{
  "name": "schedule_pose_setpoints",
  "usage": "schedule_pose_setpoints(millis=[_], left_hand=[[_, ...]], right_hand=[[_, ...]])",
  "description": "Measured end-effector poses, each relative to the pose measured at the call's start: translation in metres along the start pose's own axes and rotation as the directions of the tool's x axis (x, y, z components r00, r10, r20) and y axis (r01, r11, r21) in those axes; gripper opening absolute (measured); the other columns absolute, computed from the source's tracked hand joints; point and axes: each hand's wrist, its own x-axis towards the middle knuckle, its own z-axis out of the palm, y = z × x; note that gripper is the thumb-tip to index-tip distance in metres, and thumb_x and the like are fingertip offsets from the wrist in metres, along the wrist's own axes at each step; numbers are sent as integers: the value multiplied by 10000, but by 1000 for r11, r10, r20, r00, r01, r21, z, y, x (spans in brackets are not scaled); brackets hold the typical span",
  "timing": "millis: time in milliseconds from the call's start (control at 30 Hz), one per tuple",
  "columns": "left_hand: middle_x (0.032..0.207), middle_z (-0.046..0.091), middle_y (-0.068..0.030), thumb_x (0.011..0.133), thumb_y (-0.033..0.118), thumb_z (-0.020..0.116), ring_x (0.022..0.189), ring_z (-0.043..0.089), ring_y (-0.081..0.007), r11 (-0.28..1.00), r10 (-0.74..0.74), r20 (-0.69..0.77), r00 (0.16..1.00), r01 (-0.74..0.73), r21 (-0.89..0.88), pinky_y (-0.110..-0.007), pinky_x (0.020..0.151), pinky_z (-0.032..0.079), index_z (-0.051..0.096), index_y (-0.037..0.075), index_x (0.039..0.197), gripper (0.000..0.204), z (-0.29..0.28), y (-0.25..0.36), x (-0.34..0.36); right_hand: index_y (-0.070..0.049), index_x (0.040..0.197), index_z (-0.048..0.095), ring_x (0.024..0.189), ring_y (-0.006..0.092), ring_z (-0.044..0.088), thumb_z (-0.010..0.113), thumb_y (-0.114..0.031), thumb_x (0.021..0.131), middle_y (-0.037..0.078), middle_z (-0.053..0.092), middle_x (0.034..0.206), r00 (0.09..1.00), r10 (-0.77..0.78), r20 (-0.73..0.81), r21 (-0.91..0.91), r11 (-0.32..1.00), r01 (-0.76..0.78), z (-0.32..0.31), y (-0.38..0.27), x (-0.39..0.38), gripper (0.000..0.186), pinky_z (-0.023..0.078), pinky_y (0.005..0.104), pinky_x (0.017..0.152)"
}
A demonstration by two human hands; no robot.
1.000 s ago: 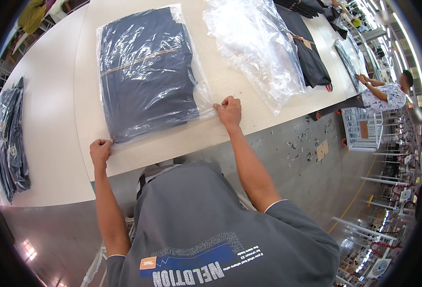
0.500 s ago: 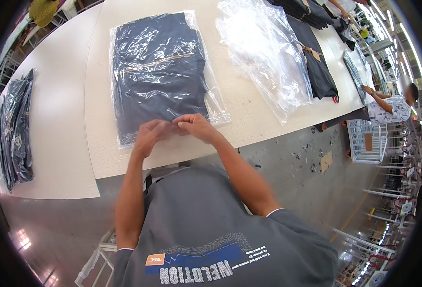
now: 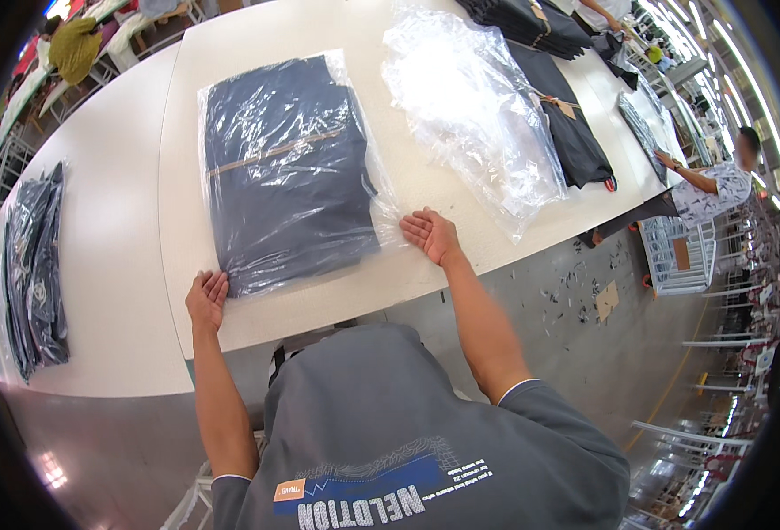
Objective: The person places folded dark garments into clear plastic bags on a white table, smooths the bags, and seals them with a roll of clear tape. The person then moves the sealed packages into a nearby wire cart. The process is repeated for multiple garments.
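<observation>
A clear plastic bag [image 3: 284,212] holds folded dark navy fabric with a thin tan band across it, lying on the pale table. My left hand [image 3: 209,296] rests at the bag’s near left corner, its fingers extended and slightly bent against the edge. At the near right corner, my right hand [image 3: 429,234] has its fingers stretched out side by side, touching the clear edge of the plastic.
Crumpled clear plastic [image 3: 460,106] and dark folded garments [image 3: 571,137] lie to the right, bagged garments [image 3: 32,274] to the left. A co-worker [image 3: 708,190] stands at the far right beside a white metal cart [image 3: 673,252]. The table’s near edge [image 3: 337,322] curves before me.
Half a second ago both hands met at the bag’s near middle; now they are apart at its two near corners, with fingers extended rather than pinched. The view has shifted slightly.
</observation>
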Motion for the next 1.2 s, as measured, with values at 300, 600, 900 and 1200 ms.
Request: schedule_pose_setpoints(millis=[300, 600, 900, 1200], left_hand=[[869, 709, -103, 885, 241, 759, 734, 649, -179, 465, 391, 124, 912, -312, 829, -322, 647, 511, 678, -74, 1105, 393, 32, -1, -32], [816, 675, -42, 884, 278, 790, 669, 613, -135, 659, -481, 370, 795, 49, 750, -313, 616, 519, 689, 15, 1031, 318, 65, -18, -108], [921, 737, -105, 904, 227, 722, 850, 682, -199, 201, -83, 724, 685, -700, 685, -345, 770, 539, 731, 25, 1075, 266, 164, 99, 3], [1385, 554, -319, 954, 613, 578, 1296, 525, -424, -227, -155, 794, 587, -804, 550, -420, 1110, 403, 537, -121, 1367, 843, 250, 95, 269]], right_hand=[[6, 1028, 589, 696, 266, 685, 578, -283, 987, 165, 682, 874, 982, 0, -189, -111, 994, -21, 27, 92, -55, 292, 595, 382, 630], [11, 1154, 615, 901, 237, 686, 819, -244, 872, 144, 685, 1109, 977, 64, -205, 191, 981, -24, 107, 126, -68, 432, 580, 444, 778], [34, 993, 675, 713, 158, 645, 840, -156, 821, 77, 703, 884, 782, -161, -602, -50, 985, 165, 30, 131, -147, 304, 538, 333, 631], [35, 1108, 707, 892, 197, 677, 861, -288, 775, 115, 732, 970, 636, -286, -717, -288, 952, 103, 77, 154, -261, 489, 526, 327, 830]])
